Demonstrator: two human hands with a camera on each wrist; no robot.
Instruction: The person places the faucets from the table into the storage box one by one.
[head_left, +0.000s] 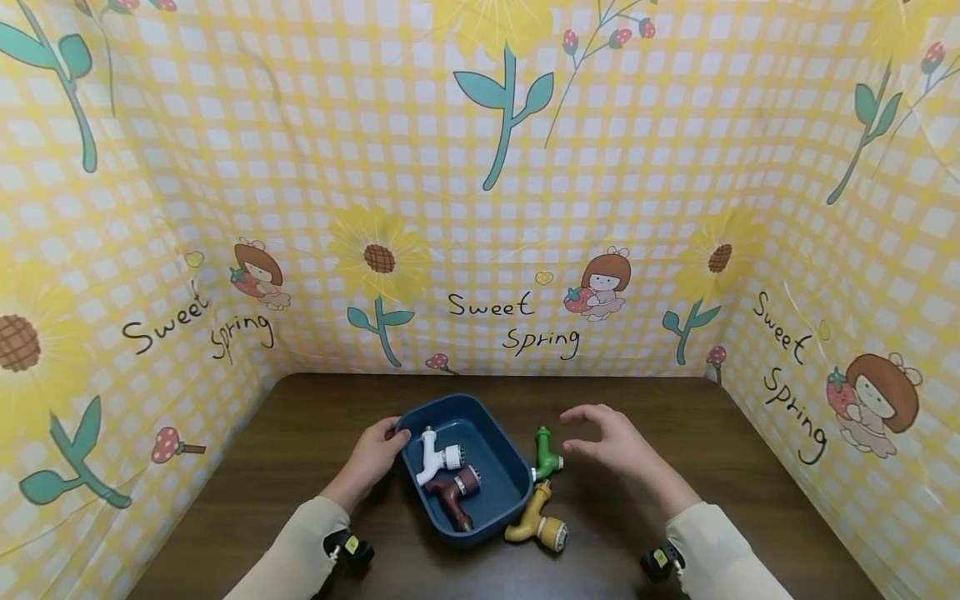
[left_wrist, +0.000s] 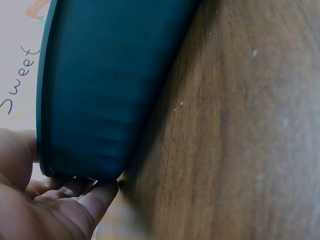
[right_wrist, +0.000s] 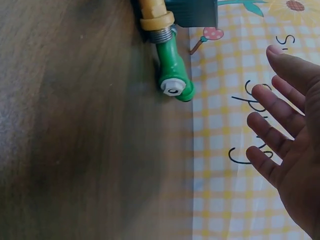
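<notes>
Left hand [head_left: 372, 456] grips the blue tray [head_left: 504, 435] at the rim's 10 o'clock; thumb over the edge, remaining fingers against the outside wall in the left wrist view; tray sits around the middle of the brown table [head_left: 300, 442], its long axis running from 11 to 5 o'clock. Right hand [head_left: 618, 442] is at the tray's 3 o'clock, thumb and fingers spread wide, holding nothing; nearest item is the green tap [head_left: 546, 452], just off the thumb toward 9 o'clock; right wrist view shows hand and tap apart.

Contents of tray: white tap [head_left: 431, 458], toward 10 o'clock, its ribbed knob facing 3 o'clock; brown tap [head_left: 452, 496], toward 7 o'clock, its knob facing 2 o'clock; both lie on their sides.

Outside tray: green tap beside the wall at 3 o'clock, a white fitting at its end; yellow tap [head_left: 536, 517] near the wall at 4 o'clock, its ribbed knob facing 5 o'clock, spout facing 8 o'clock; green and yellow lie end to end, though contact between them cannot be settled from these angles.

Surroundings: yellow checked cloth [head_left: 480, 217] rises behind the table at 12 o'clock and along both sides, printed with sunflowers and "Sweet Spring"; pale sleeves on both arms.
</notes>
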